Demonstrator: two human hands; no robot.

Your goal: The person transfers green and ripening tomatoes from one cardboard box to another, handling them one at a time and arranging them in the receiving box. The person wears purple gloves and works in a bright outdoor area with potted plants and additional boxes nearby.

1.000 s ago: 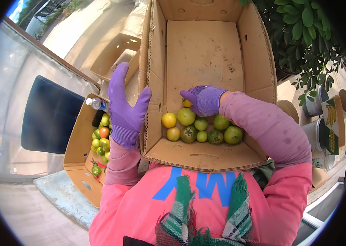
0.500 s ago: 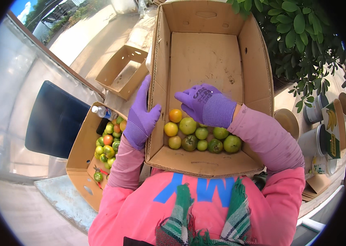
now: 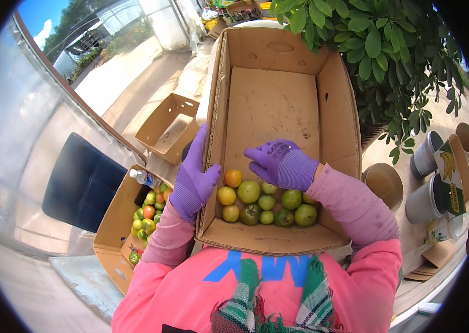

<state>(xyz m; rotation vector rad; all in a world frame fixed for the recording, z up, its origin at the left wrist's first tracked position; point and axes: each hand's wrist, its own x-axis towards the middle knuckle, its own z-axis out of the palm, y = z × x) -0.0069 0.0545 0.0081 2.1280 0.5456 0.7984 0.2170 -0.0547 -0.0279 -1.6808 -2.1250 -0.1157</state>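
Note:
A large cardboard box sits before me. Several green and yellow-orange tomatoes are gathered at its near end. My left hand, in a purple glove, lies along the outside of the box's left wall, fingers stretched out and thumb spread toward the rim. Over the box floor, just beyond the tomatoes, hovers my gloved right hand. Its forefinger points left with the thumb apart below it; the other fingers are curled and partly hidden. Nothing shows in its grasp. The right forearm covers part of the box's right side.
At left, a lower cardboard box contains more tomatoes and a clear bottle. Beyond it lies a smaller cardboard box. A leafy plant overhangs the far right corner; several buckets stand at right.
The view has tilted, so the box and tomatoes appear lower. My right hand has shifted slightly, its thumb now separated from the forefinger. My left hand stays at the box's left wall.

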